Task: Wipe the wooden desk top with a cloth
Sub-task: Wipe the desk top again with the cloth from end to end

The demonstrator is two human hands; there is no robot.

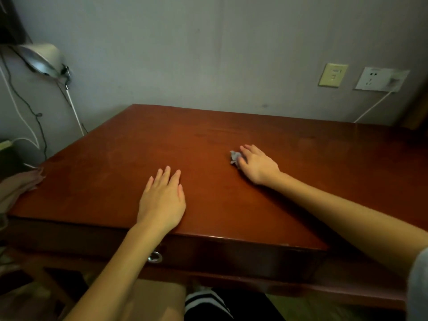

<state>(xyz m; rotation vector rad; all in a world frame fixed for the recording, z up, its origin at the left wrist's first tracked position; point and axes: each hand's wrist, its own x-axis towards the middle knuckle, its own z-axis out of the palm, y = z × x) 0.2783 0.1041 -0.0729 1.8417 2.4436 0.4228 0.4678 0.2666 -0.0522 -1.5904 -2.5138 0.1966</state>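
The reddish-brown wooden desk top (129,149) fills the middle of the view. A small crumpled grey cloth (234,156) lies near the middle of it. My right hand (257,165) lies over the cloth, thumb and fingers curled round it, so only its left part shows. My left hand (162,200) rests flat on the desk near the front edge, fingers straight and slightly spread, holding nothing.
A desk lamp (42,60) with cables hangs at the back left. A pinkish fabric (20,186) lies at the desk's left edge. Wall sockets (379,79) and a white cable sit at the back right. A drawer lock (154,257) shows on the front panel.
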